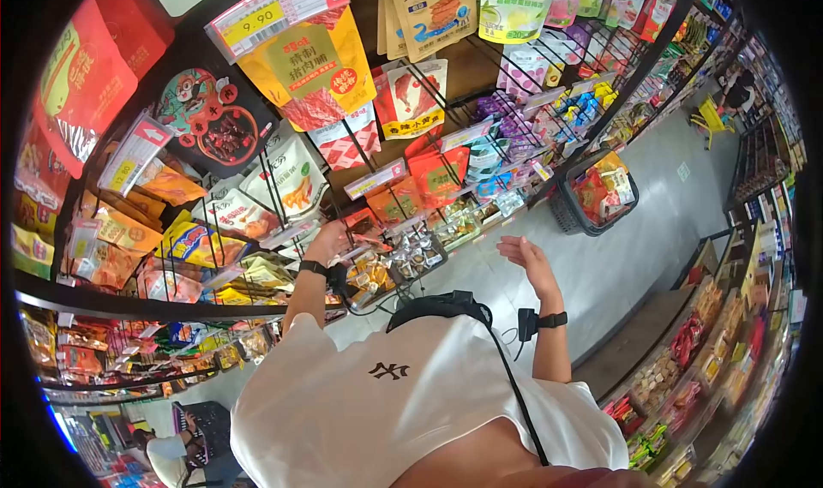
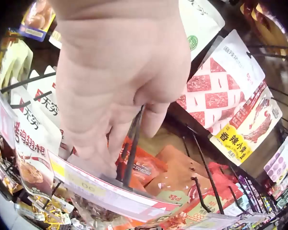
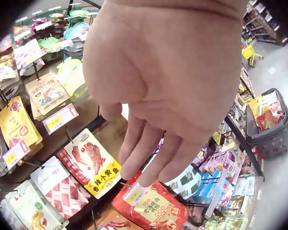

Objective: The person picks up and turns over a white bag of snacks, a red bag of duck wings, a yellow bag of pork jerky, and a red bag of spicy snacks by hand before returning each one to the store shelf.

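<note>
The left hand (image 1: 326, 244) reaches into the snack shelf beside a white packet (image 1: 287, 179). Seen from the left wrist, this hand (image 2: 117, 91) points its fingers downward behind a price strip (image 2: 110, 194), near a red packet (image 2: 144, 165); its thumb stands apart across a black wire, and the fingertips are partly hidden. Held out over the aisle, the right hand (image 1: 531, 265) has extended fingers and holds nothing. In the right wrist view the right hand (image 3: 165, 91) appears in front of a red packet (image 3: 151, 206) and a white-and-yellow packet (image 3: 93, 163), with no grip visible.
A grey basket (image 1: 570, 209) with packets in it stands on the aisle floor (image 1: 660, 188). Wire hooks and price tags (image 1: 274, 12) jut out from the shelf. More stocked shelves (image 1: 711, 342) line the other side. Another person (image 1: 176, 449) is at the lower left, near a yellow cart (image 1: 710, 119) at upper right.
</note>
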